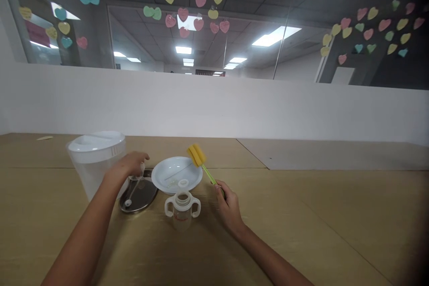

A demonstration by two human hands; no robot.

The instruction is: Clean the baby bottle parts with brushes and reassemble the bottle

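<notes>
My right hand [229,205] is closed round the green handle of a bottle brush [197,155], its yellow sponge head tilted up beside the bowl. My left hand [129,165] reaches over a round metal tray [140,194], fingers curled on a clear cap-like piece [140,171], partly hidden. On the tray lies a straw with a small white weighted end [128,203]. Between my hands a clear baby bottle [182,219] with two white handles stands upright, its mouth uncovered. Just behind it is a white bowl [157,178] with a small pale piece [172,183] inside.
A tall translucent pitcher [97,165] with a white lid stands left of the tray, close to my left forearm. A thin pale strip [44,138] lies far left on the brown tabletop [301,214]. Behind the table rise a white wall [201,105] and glass with heart-shaped notes.
</notes>
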